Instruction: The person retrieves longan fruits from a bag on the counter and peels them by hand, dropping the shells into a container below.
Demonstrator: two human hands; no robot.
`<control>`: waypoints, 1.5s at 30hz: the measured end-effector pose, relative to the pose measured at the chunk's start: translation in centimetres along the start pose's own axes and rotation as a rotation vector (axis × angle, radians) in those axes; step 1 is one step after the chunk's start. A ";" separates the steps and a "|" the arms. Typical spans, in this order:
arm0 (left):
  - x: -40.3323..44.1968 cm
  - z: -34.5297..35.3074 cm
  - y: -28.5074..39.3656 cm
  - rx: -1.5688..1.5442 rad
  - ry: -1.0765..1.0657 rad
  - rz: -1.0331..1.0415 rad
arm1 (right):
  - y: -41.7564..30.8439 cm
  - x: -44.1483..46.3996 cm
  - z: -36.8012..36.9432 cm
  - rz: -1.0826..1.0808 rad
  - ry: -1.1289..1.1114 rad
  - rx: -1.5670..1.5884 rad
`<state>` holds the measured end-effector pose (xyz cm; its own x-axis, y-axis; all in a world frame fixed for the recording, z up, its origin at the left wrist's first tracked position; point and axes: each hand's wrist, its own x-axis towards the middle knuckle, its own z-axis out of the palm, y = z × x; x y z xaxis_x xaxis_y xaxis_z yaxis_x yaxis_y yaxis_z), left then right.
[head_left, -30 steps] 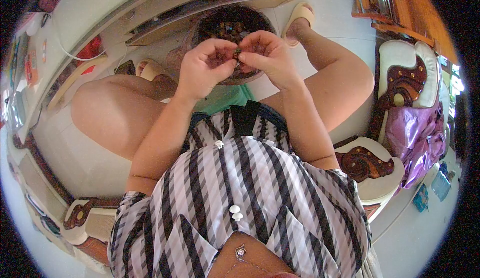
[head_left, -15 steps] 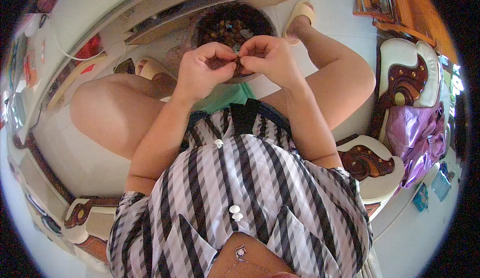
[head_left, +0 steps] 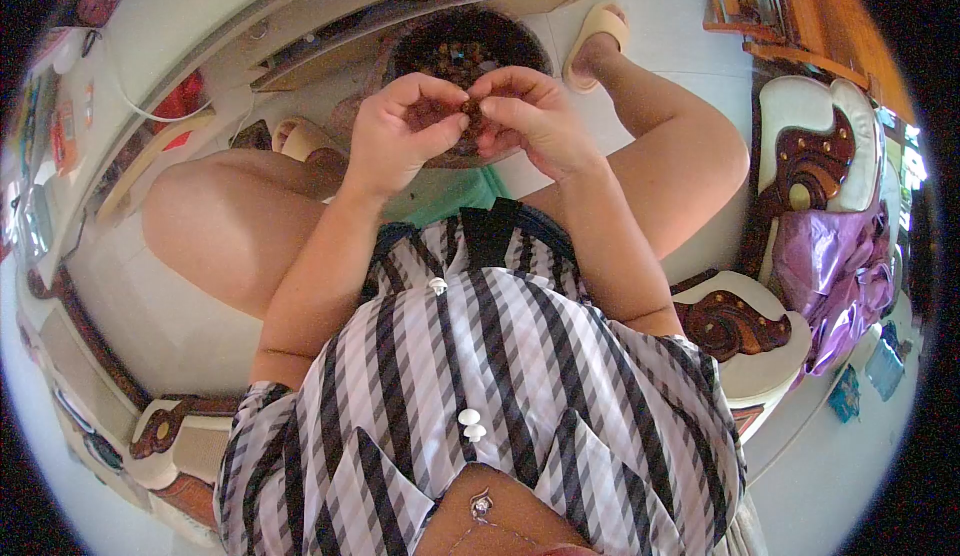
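Note:
Between the fingertips of both hands is a small brown piece (head_left: 471,110), too small for me to tell its kind. My left hand (head_left: 400,138) pinches it from the left, thumb and forefinger bent toward it. From the other side my right hand (head_left: 540,124) pinches it too, its fingers curled. Just beyond and beneath them a round dark tub (head_left: 520,36) stands on the floor, holding many brown lumps (head_left: 458,59). Both hands cover the near part of the tub. A green cloth or bag (head_left: 450,194) lies below my wrists.
A cabinet with an open shelf (head_left: 400,24) runs behind the tub. My bare legs stand on either side, with a sandal (head_left: 600,41) at the right. A carved cream chair (head_left: 735,331) bearing purple shiny fabric (head_left: 825,266) is to the right. Wooden furniture (head_left: 830,31) fills the upper right.
Both hands have risen slightly and their fingers have shifted around the small brown piece, which now shows more plainly between the fingertips. The tub and surroundings stay put.

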<state>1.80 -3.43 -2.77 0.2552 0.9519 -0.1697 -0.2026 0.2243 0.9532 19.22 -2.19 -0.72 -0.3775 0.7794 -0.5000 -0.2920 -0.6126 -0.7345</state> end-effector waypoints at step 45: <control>0.5 -0.6 0.3 0.197 -0.085 0.204 | -0.8 -0.4 -0.2 -0.182 0.032 -0.371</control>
<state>1.25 -2.74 -2.68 0.3085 0.9502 0.0441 -0.0725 -0.0227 0.9971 19.78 -1.97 -0.06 -0.3195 0.8779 -0.3567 -0.0121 -0.3802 -0.9248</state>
